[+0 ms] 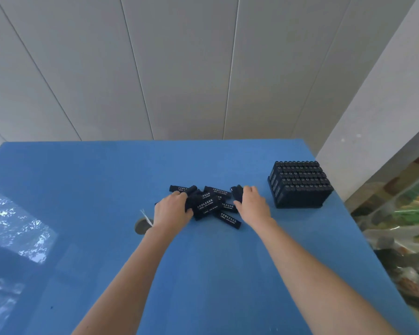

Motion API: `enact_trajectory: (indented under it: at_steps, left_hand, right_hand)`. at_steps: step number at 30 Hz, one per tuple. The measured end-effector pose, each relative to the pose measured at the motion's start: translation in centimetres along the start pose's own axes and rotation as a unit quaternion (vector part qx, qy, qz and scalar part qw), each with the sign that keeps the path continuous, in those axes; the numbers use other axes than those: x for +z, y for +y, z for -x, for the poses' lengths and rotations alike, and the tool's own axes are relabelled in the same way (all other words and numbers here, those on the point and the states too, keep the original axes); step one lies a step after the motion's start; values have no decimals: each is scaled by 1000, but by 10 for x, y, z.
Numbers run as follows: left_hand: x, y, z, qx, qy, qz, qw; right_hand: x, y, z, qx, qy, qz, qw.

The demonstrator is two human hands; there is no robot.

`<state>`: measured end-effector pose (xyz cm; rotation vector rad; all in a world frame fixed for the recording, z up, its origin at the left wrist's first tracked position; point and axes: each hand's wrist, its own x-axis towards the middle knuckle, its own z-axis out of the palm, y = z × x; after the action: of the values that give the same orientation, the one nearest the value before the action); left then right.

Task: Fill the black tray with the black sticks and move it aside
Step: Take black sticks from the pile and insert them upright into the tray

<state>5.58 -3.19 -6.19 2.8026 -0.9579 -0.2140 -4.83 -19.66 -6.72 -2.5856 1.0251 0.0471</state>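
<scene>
Wide open across the left and near parts of the blue surface [82,184]. Blocked mid-surface by the loose pile of black sticks [205,206]. Narrow free lane between pile and full black tray [298,206] at right. Closed off by wall [179,68] behind the far edge.

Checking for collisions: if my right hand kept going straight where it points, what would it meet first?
The right hand grips a black stick; beyond it, seemingly only bare blue table to the far edge.

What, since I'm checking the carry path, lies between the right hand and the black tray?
Only bare blue table, seen in the head view, separates right hand and black tray.
</scene>
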Motion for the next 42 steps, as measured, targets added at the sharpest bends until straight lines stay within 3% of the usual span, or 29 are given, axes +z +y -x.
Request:
enact_trajectory:
  at_steps: [4, 7, 11, 14, 17, 22, 26, 28, 34, 39, 42]
  left_hand:
    - [1, 0, 1, -17, -40, -46, 998]
    - [4, 1, 5, -28, -26, -41, 998]
    - [2, -1, 14, -81, -5, 96, 992]
    - [-5, -3, 26, -128, 4, 293, 947]
    - [-17, -5, 47, -142, -4, 472, 870]
    - [-33, -19, 92, -124, 10, 592, 796]
    - [-42, -39, 131, -118, 57, 625, 770]
    - [-46, -57, 150, -126, 90, 623, 767]
    - [-58, -123, 210, -185, 177, 655, 711]
    - [-67, -190, 274, -222, 227, 606, 729]
    - [-75, -233, 314, -225, 228, 620, 716]
  right_hand:
    - [5, 1, -3, 23, -29, 12, 999]
    - [-1, 4, -1, 22, -26, 3, 999]
    - [-6, 18, 10, 44, -15, -139, 989]
    - [-11, 19, 26, 22, -23, -268, 963]
    - [-18, 8, 49, 0, -70, -412, 908]
    - [-19, -21, 81, -74, -142, -522, 838]
    - [-18, -56, 107, -126, -176, -548, 808]
    - [-14, -75, 120, -144, -193, -542, 805]
    - [10, -138, 167, -177, -248, -517, 800]
    - [45, -206, 223, -205, -272, -512, 789]
    - [73, -254, 266, -213, -290, -518, 776]
